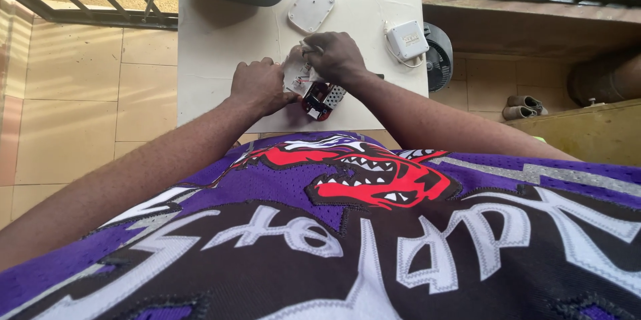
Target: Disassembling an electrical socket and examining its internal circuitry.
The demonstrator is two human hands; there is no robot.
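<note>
Left grip (259,86) closed on a small opened device (314,90) at worktop (220,46) centre, right grip (334,56) pinched on its top at 12 o'clock, white cover (311,7) further at 12 o'clock, white box (407,41) at 2 o'clock.

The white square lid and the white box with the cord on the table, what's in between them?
In the head view, only bare white table lies between the white rounded-square cover and the white box with the cord. The right hand sits just below that gap.
</note>
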